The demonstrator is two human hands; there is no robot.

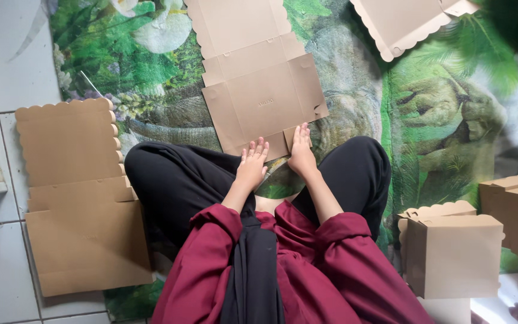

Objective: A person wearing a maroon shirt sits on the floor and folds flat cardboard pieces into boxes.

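Note:
A flat, unfolded brown cardboard box blank [259,84] lies on a green printed mat [439,120] in front of my crossed legs. Both hands rest on its near edge. My left hand [253,163] lies flat with fingers spread on the bottom flap. Beside it, my right hand [301,149] presses on the small corner flap at the near right. Neither hand is closed around the cardboard.
Another flat box blank [76,192] lies on the tiled floor at my left. A third blank [403,21] sits at the top right. Folded brown boxes [454,252] stand at my right, with more behind them at the right edge.

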